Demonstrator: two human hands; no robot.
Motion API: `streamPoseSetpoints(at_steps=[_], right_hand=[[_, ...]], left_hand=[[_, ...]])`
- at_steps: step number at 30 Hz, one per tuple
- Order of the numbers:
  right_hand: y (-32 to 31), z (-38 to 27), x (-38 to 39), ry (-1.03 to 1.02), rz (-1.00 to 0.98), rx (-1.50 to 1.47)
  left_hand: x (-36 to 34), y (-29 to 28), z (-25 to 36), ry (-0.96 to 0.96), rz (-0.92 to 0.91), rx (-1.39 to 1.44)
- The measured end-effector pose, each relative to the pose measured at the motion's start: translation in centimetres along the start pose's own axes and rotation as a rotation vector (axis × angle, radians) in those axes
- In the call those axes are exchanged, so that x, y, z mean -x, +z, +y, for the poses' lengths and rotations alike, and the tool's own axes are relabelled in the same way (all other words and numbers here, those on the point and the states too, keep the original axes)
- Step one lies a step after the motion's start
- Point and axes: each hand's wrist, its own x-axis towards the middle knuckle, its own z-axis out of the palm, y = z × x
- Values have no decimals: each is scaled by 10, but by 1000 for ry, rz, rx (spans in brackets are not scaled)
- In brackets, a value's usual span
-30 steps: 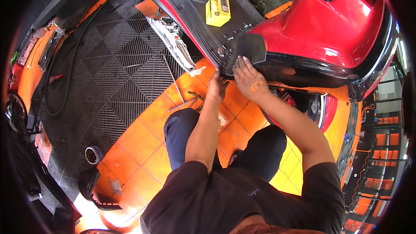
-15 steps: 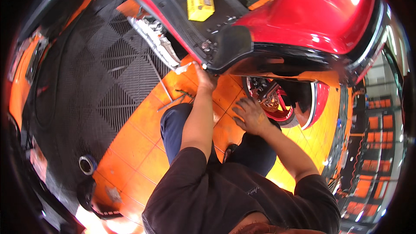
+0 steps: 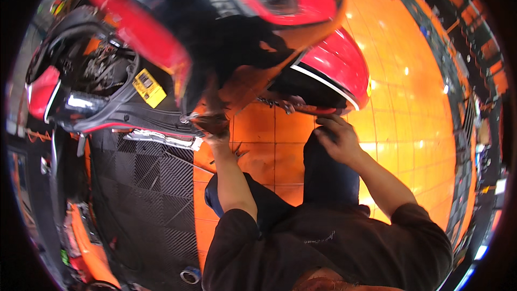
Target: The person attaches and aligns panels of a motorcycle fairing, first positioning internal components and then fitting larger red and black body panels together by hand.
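Note:
A red and black scooter (image 3: 145, 32) stands before me, its front part blurred at the top. My left hand (image 3: 216, 128) is at the front end of the scooter's dark footboard (image 3: 142, 116), under the body panel. Its fingers are smeared and partly hidden, so its grip cannot be made out. Over my right knee, my right hand (image 3: 340, 140) has its fingers stretched toward the lower edge of the red front fender (image 3: 339, 67). I see nothing held in it, and whether the fingertips touch the fender is unclear. A yellow box (image 3: 149, 88) rests on the footboard.
Orange tiles (image 3: 409, 129) lie under the front and right side. To the left is a black ribbed mat (image 3: 153, 210) with a blue-rimmed roll (image 3: 189, 275) on it. A thin metal rod (image 3: 188, 164) and a small dark tool (image 3: 237, 154) lie on the floor near my left arm.
The view has swung to the right, so the footboard and yellow box sit further left. My left hand stays by the footboard's end. The right hand's spread fingers now reach toward the fender.

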Motion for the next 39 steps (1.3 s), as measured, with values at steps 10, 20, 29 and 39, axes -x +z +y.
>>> streamPoseSetpoints(at_steps=[10, 20, 29, 39], right_hand=[[141, 58, -41, 132, -742, 31], [126, 66, -39, 140, -777, 61], [133, 62, -40, 164, -866, 70], [137, 44, -31, -54, -933, 154]], left_hand=[[0, -13, -17, 91, -3, -283], [-2, 29, -39, 55, 16, -8], [-3, 22, -44, 110, 30, 55], [-38, -92, -4, 111, -144, 23]])
